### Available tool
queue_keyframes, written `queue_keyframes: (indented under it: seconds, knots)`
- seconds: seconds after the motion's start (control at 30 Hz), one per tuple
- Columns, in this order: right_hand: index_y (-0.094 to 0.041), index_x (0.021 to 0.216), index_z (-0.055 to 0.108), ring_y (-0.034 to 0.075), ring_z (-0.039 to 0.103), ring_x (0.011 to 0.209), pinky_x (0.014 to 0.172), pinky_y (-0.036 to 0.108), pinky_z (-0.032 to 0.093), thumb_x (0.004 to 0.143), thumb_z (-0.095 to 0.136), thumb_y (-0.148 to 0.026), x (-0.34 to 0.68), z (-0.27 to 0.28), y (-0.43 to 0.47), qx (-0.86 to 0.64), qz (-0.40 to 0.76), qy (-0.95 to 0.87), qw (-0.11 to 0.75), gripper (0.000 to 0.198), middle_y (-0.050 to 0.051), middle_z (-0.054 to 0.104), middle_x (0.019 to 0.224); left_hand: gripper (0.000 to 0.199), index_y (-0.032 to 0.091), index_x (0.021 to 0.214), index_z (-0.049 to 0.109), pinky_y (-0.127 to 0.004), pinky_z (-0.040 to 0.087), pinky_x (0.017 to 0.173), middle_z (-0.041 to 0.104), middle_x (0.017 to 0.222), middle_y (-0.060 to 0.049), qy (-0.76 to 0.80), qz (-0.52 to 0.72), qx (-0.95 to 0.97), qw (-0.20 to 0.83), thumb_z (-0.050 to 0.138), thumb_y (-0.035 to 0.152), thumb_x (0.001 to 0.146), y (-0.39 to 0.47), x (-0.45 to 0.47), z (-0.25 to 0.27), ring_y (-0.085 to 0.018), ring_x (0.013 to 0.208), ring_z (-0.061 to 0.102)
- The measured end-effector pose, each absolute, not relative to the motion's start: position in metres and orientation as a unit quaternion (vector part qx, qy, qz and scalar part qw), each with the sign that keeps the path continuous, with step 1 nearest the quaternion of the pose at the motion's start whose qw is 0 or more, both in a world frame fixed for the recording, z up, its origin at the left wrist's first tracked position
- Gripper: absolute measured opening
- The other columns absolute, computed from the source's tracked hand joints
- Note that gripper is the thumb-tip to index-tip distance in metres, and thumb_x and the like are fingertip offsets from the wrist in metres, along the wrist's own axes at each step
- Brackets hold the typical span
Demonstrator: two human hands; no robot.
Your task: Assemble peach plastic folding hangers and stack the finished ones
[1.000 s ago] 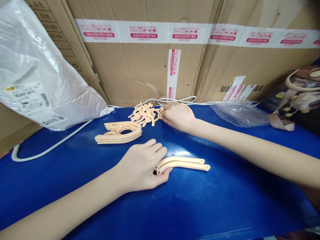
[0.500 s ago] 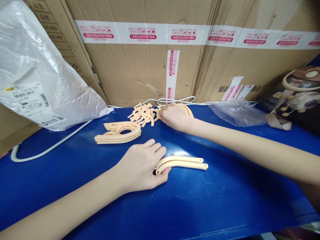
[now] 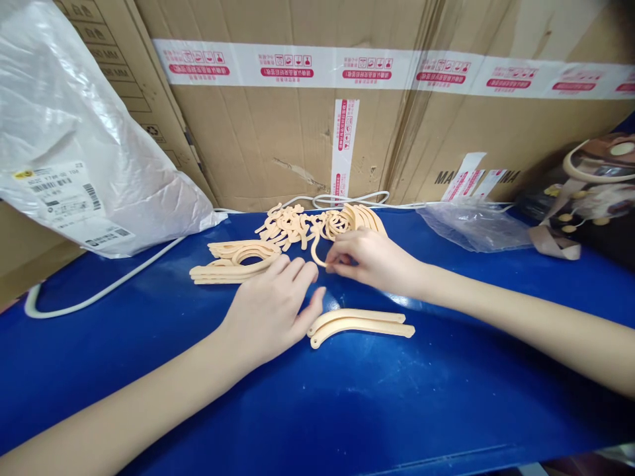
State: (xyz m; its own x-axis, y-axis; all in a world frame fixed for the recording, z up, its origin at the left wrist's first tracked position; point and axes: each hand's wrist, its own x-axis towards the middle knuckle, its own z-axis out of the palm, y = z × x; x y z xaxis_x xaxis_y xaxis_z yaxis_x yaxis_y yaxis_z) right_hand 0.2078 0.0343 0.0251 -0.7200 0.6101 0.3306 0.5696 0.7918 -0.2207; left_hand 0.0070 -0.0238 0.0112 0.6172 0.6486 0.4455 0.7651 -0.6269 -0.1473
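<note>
at the centre of the frame, your right hand (image 3: 372, 260) has thumb and forefinger clamped on the lower end of a thin, pale peach, plastic-looking curved hook (image 3: 314, 252), a tip hold that leaves most of its bend exposed. just left of centre, your left hand (image 3: 268, 307) looks empty, thumb apart from curled fingers; whether it touches the smooth peach stack of hanger-shaped pieces (image 3: 223, 272) behind it cannot be told. at lower centre, two slim, gently bent peach bars (image 3: 367, 324) lie side by side, probably so their curves match. at upper centre, a jumbled heap of small peach hooks (image 3: 282, 225) sits within reach on the glossy blue tabletop (image 3: 421, 403).
</note>
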Motion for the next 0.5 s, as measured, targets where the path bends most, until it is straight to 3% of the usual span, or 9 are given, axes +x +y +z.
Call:
queue_keyframes:
  seconds: [0.2,0.5]
  knots:
    - [-0.016,0.085,0.071,0.011,0.056,0.066,0.061,0.024,0.038,0.083,0.066,-0.021,0.213,0.011,0.013,-0.327,0.126,-0.915,0.202,0.007,0.001,0.067,0.077,0.032,0.011,0.117,0.060,-0.040,0.048,0.080,0.066,0.102,-0.009,-0.367,-0.190,-0.891,0.189,0.044,0.016,0.090,-0.017,0.005,0.006,-0.025,0.093,0.058]
    - [-0.018,0.083,0.071,0.011,0.055,0.066,0.066,0.025,0.036,0.085,0.066,-0.028,0.207,-0.001,0.013,-0.298,0.094,-0.925,0.216,0.012,0.000,0.063,0.073,0.028,0.010,0.098,0.071,-0.043,0.049,0.075,0.071,0.097,-0.009,-0.345,-0.173,-0.904,0.181,0.046,0.015,0.087,-0.014,0.003,0.004,-0.028,0.091,0.061]
